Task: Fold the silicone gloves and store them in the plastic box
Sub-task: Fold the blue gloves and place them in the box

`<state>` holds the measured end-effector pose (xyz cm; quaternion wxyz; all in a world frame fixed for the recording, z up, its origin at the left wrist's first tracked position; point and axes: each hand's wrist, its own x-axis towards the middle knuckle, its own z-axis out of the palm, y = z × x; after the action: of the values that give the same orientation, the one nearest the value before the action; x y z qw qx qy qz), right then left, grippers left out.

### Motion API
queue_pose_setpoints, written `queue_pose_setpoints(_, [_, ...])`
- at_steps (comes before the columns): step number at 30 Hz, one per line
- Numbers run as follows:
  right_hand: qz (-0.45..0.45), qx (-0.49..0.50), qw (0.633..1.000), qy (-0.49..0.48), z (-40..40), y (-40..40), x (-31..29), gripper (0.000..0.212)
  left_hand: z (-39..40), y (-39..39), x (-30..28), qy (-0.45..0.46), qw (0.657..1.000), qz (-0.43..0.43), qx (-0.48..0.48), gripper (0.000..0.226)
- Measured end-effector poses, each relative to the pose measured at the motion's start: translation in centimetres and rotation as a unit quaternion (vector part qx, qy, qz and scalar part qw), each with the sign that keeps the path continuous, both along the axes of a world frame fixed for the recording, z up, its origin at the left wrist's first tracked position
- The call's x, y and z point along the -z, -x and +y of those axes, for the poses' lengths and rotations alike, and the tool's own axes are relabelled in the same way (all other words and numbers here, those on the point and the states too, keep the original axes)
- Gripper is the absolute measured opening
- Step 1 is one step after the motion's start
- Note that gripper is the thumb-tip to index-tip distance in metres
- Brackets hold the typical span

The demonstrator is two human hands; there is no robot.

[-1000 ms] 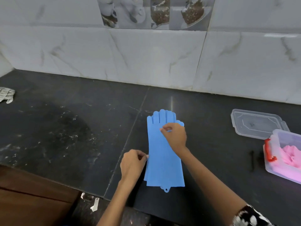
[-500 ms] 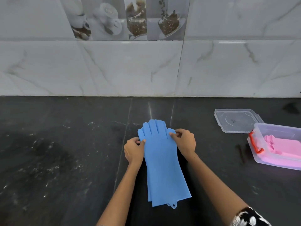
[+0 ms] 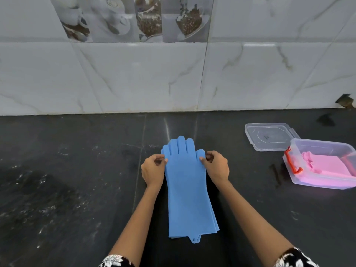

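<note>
Two blue silicone gloves [image 3: 187, 191] lie stacked flat on the black countertop [image 3: 77, 189], fingers pointing toward the wall, cuffs toward me. My left hand [image 3: 153, 170] pinches the left edge of the gloves near the finger end. My right hand [image 3: 216, 167] pinches the right edge by the thumb. The clear plastic box [image 3: 325, 185] with a red latch sits at the right and holds folded pink gloves [image 3: 327, 167].
The box's clear lid [image 3: 269, 136] lies upside down behind the box. A marble-tiled wall [image 3: 173, 74] rises at the back of the countertop. White specks mark the countertop at left.
The view has shifted and come closer. My left hand moved up from the cuff side to the finger end; both hands now pinch opposite edges of the gloves.
</note>
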<state>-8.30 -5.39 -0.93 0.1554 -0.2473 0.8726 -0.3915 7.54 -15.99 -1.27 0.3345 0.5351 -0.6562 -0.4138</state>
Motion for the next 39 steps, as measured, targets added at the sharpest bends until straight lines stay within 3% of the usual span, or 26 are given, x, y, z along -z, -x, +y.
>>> queue_pose_setpoints(10, [0.018,-0.086,0.996,-0.012,6.5,-2.2,0.0,0.013,3.1,-3.0,0.2,-0.012,0.998,-0.044,0.053,0.018])
queue_pose_setpoints(15, [0.013,-0.121,0.991,-0.06,8.9,-4.5,-0.2,0.022,4.8,-3.8,0.4,-0.032,0.997,-0.035,0.056,0.015])
queue_pose_setpoints(19, [-0.001,-0.112,0.991,-0.071,9.0,-5.0,-0.5,0.025,5.2,-3.8,0.2,-0.043,0.997,-0.037,0.054,0.013])
queue_pose_setpoints(27, [-0.043,-0.074,0.995,-0.06,9.1,-4.3,-1.4,0.003,5.5,-3.7,-0.1,-0.066,0.997,-0.022,0.044,0.011])
queue_pose_setpoints(31, [-0.02,-0.069,0.994,-0.086,9.5,-4.9,-1.1,0.004,6.1,-3.6,0.1,-0.056,0.997,-0.045,0.041,0.014])
queue_pose_setpoints(39, [-0.011,-0.106,0.988,-0.109,9.9,-5.1,-0.8,0.028,6.2,-3.9,0.2,-0.01,0.996,-0.052,0.073,0.016])
